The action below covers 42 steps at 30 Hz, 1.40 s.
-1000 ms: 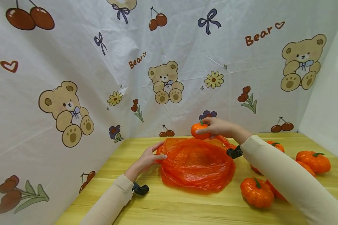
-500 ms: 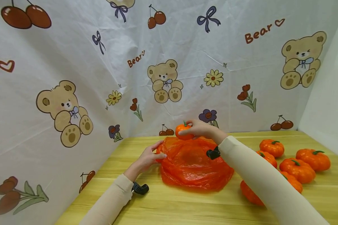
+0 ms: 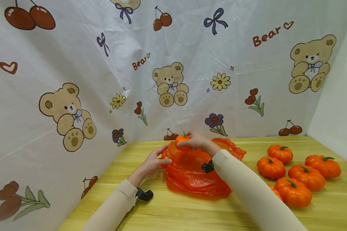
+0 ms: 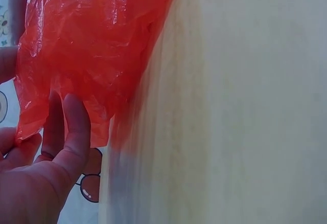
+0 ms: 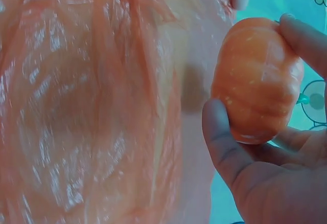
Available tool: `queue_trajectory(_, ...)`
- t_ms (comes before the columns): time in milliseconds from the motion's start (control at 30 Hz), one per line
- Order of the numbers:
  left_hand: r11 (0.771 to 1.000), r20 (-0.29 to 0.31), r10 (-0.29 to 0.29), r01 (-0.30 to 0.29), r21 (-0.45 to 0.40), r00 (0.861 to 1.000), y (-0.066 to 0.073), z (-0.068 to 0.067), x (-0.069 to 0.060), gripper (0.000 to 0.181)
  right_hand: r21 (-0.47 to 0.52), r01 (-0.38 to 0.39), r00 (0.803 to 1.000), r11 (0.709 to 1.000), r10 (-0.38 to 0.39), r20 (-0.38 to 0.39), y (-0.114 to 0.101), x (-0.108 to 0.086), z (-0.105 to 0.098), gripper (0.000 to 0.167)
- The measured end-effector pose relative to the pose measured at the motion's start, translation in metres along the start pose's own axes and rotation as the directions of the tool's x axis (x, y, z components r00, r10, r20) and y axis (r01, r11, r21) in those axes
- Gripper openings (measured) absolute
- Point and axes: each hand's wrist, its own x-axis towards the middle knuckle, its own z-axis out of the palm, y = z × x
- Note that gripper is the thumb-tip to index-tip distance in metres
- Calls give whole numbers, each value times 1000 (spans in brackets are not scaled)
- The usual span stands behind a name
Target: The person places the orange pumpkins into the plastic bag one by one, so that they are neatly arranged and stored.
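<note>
A thin red plastic bag (image 3: 191, 176) lies spread on the table with its mouth open upward. My left hand (image 3: 153, 163) grips the bag's left rim, thumb on one side and fingers on the other; the left wrist view shows the hand (image 4: 46, 168) at the bag's edge (image 4: 92, 45). Pinched between thumb and fingers of my right hand (image 3: 198, 141) is a small orange pumpkin (image 3: 182, 143) with a green stem, held over the left back part of the bag's mouth. In the right wrist view the pumpkin (image 5: 258, 81) hangs beside the bag (image 5: 76, 106).
Several orange pumpkins (image 3: 306, 177) stand grouped on the right of the wooden table (image 3: 162, 215). One at the group's near left is partly hidden by the right sleeve (image 3: 248, 189). A printed cloth (image 3: 191, 41) hangs behind the table and along its left.
My right hand has carried the pumpkin leftward and then lower, over the bag. More of the pumpkins on the right have come into view. My left hand has stayed at the bag's rim.
</note>
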Motion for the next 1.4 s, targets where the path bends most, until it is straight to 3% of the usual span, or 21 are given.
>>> queue_trajectory(433, 1000, -13, -4, 4, -12, 1000, 1, 2, -1, 88, -48, -38, 999, 998, 36, -31, 10, 7, 24, 76)
queue_trajectory(700, 1000, -8, -21, 21, -18, 1000, -1, 3, -2, 88, -80, -69, 998, 994, 69, -4, 17, 7, 34, 82)
queue_trajectory(1100, 999, 10, -25, 25, -44, 1000, -4, 4, 0, 88, -130, -108, 990, 986, 94, -106, 22, 11, 47, 83)
queue_trajectory(1400, 999, -6, -25, 25, -38, 1000, -4, 4, 0, 86, -137, -114, 989, 984, 99, -112, 25, 13, 54, 87)
